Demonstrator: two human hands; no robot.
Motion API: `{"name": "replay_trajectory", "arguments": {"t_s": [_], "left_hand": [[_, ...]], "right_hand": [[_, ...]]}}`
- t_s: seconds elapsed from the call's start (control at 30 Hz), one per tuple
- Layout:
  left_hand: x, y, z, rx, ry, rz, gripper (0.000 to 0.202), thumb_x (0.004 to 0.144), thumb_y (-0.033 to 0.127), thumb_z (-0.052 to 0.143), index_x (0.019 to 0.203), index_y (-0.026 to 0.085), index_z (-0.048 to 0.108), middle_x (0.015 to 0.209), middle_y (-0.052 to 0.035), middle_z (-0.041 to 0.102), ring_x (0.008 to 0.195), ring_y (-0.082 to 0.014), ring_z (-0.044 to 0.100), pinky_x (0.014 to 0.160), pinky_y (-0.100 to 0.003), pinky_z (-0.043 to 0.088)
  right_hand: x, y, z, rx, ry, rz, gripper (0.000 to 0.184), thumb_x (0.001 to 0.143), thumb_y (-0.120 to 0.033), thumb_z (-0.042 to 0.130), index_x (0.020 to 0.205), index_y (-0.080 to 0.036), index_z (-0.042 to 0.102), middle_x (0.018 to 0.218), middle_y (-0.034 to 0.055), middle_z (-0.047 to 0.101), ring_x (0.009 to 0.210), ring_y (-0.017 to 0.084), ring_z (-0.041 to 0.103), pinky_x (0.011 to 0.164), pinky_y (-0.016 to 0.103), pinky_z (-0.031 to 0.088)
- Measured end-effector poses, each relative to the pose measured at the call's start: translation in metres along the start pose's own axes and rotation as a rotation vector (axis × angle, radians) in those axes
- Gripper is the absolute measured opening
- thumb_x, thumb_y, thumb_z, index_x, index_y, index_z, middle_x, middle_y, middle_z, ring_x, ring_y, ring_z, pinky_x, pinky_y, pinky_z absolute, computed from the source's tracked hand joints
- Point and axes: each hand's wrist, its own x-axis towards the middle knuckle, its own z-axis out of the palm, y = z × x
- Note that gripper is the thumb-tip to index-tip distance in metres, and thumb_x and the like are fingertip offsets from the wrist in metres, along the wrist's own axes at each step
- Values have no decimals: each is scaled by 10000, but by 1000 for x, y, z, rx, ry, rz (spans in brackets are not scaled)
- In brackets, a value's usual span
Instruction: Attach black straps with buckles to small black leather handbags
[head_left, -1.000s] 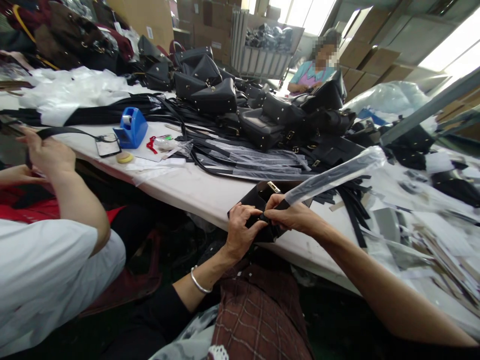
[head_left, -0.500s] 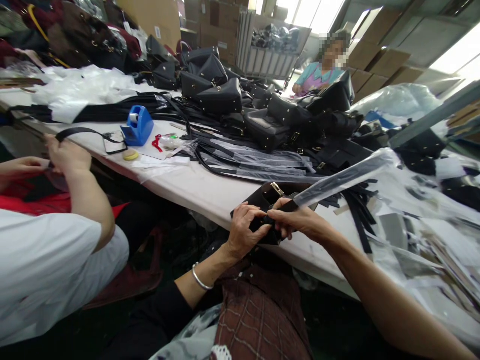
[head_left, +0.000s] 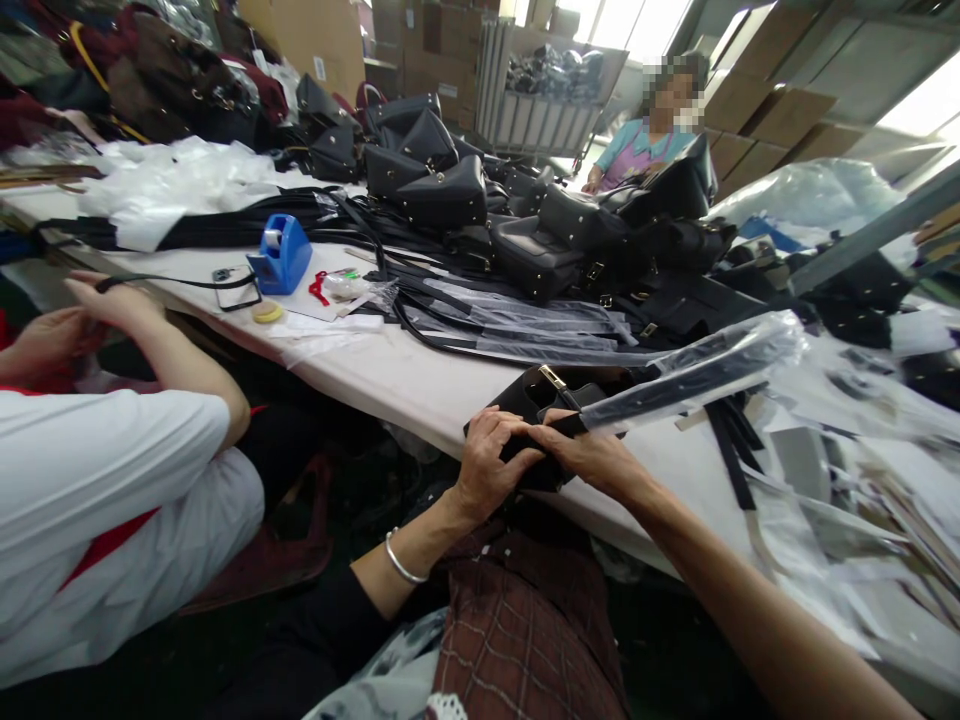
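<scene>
A small black handbag [head_left: 514, 398] with a gold clasp rests at the table's front edge, over my lap. My left hand [head_left: 487, 465] is closed on its near side, thumb and fingers at the edge. My right hand [head_left: 589, 452] meets it there, pinching the dark end of a black strap [head_left: 566, 424] against the bag. From that hand the strap runs up and right inside a clear plastic sleeve [head_left: 697, 375]. The fingertips cover the spot where strap and bag meet, so I cannot tell whether they are joined.
More sleeved straps [head_left: 525, 320] lie behind the bag, before a heap of black handbags [head_left: 540, 240]. A blue tape dispenser [head_left: 281, 255] and a yellow tape roll [head_left: 267, 312] stand left. A co-worker's arm [head_left: 187, 360] is at the left; another person [head_left: 649, 150] is across the table.
My right hand has turned and moved slightly left and down, closer to my left hand. The sleeved strap has dropped a little. The co-worker's hands at left have shifted left.
</scene>
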Motion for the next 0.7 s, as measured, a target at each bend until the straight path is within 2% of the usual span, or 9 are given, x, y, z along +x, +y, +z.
{"name": "replay_trajectory", "arguments": {"t_s": [0.17, 0.27, 0.37, 0.53, 0.7], "left_hand": [[5, 1, -10, 127, -53, -18, 209, 813, 350, 716, 925, 198, 628, 918, -33, 675, 952, -215, 606, 913, -406, 430], [10, 4, -20, 160, -116, -72, 161, 805, 299, 729, 893, 203, 634, 877, -9, 672, 895, -198, 610, 848, -370, 429], [13, 8, -27, 183, -132, -94, 176, 761, 257, 770, 841, 202, 624, 842, 1, 658, 862, -194, 604, 813, -353, 431], [12, 12, -30, 292, -131, 16, 204, 761, 263, 767, 807, 203, 578, 818, -11, 634, 824, -202, 581, 761, -348, 440], [11, 11, -32, 386, -114, 86, 189, 784, 242, 738, 838, 201, 561, 832, -26, 617, 821, -212, 570, 745, -348, 445]], "right_hand": [[1, 6, 1, -10, 18, 64, 330, 841, -440, 538, 626, -190, 558, 560, -23, 484, 523, 104, 437, 466, 232, 325], [-3, 12, 4, -13, 4, 70, 288, 764, -475, 649, 776, -187, 645, 651, -7, 601, 599, 137, 533, 517, 238, 382], [-8, 15, 8, -111, 37, 30, 337, 695, -459, 726, 898, -195, 677, 776, 10, 679, 698, 172, 595, 594, 252, 419], [-12, 17, 20, -325, 68, 21, 190, 784, -368, 630, 765, -183, 666, 728, 47, 694, 659, 182, 614, 587, 262, 393], [-14, 16, 27, -235, 90, 5, 159, 817, -327, 616, 894, -241, 726, 871, 43, 750, 777, 211, 671, 649, 262, 445]]}}
